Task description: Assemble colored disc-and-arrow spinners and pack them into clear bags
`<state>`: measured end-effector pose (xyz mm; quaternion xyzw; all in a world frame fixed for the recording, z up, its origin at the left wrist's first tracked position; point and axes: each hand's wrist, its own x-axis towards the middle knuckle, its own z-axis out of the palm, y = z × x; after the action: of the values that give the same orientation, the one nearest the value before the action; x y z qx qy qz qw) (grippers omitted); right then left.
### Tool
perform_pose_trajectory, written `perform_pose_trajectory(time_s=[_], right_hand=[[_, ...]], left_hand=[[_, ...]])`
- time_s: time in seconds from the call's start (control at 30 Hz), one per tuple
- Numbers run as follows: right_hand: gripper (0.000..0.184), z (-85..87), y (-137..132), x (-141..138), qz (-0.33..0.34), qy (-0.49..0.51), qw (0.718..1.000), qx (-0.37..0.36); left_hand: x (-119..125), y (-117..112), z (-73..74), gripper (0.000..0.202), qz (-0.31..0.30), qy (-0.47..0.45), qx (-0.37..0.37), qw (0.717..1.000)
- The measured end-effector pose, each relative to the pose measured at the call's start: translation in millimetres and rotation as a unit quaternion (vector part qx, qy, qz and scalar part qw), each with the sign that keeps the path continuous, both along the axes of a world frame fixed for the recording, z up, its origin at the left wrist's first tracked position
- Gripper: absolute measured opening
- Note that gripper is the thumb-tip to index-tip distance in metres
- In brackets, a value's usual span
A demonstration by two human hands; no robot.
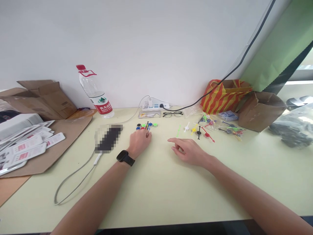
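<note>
My left hand, with a black watch on the wrist, rests on the pale table, its fingers curled at a cluster of small coloured plastic discs and pins; what the fingertips grip is hidden. My right hand lies on the table to the right, index finger stretched out leftward, the other fingers loosely bent, holding nothing. A loose green pin lies just beyond it. More coloured pins and discs are scattered further right.
A blurred-out phone with a white cable lies left of my left hand. A water bottle, power strip, glasses and small tray stand by the wall. Cardboard and white packets lie left; a striped bag and box lie right.
</note>
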<state>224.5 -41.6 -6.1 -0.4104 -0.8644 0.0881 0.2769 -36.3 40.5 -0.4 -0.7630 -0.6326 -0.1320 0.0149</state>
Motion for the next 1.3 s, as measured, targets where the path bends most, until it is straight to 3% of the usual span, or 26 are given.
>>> perform_pose_trajectory(time_s=[0.47,0.73,0.8,0.97,1.03,1.2,1.3], right_hand=[[0.033,-0.7,-0.1,0.1,0.003,0.002,1.0,0.014],[0.031,0.2,1.0,0.8,0.002,0.005,1.0,0.019],[0.03,0.2,1.5,0.9,0.0,0.006,1.0,0.024],[0.026,0.4,2.9,2.0,-0.022,0.015,0.999,0.034],[0.026,0.4,3.1,2.3,-0.029,0.02,0.999,0.036],[0.024,-1.5,2.8,1.6,-0.035,0.029,0.998,0.045],[0.023,-2.7,2.8,1.1,-0.025,0.028,0.998,0.046]], left_hand=[[2.4,-6.6,5.0,0.037,-0.01,0.002,-0.023,1.0],[17.1,-28.1,8.1,0.039,-0.048,0.028,-0.029,0.998],[22.4,-35.0,8.8,0.039,-0.069,0.021,-0.038,0.997],[32.8,-45.9,10.8,0.042,-0.188,-0.018,-0.042,0.981],[33.1,-44.4,10.3,0.045,-0.169,-0.034,-0.022,0.985],[20.8,-25.7,5.2,0.045,-0.047,-0.03,0.002,0.998],[12.4,-14.8,2.3,0.044,-0.032,-0.014,-0.006,0.999]])
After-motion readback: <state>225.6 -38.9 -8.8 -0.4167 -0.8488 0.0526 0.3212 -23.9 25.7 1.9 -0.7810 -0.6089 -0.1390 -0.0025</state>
